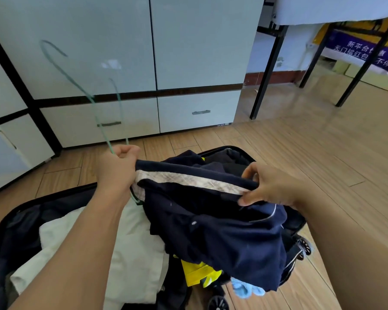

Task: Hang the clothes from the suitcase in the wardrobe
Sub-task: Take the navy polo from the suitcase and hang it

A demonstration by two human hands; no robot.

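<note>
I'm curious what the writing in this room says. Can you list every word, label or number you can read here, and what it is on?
"新平台" on the purple banner under the table, top line; the rest of that line is hidden by the table leg.
"元门槛红包" then "不停" on its second line; blurred, so uncertain.
A small dark label at the wardrobe's bottom edge: too small to read.
No readable text on the clothes or suitcase.

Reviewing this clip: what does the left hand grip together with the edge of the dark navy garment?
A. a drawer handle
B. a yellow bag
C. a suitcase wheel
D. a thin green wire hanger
D: the left hand grips the thin green wire hanger rising from its fist, alongside the dark navy garment.
</note>
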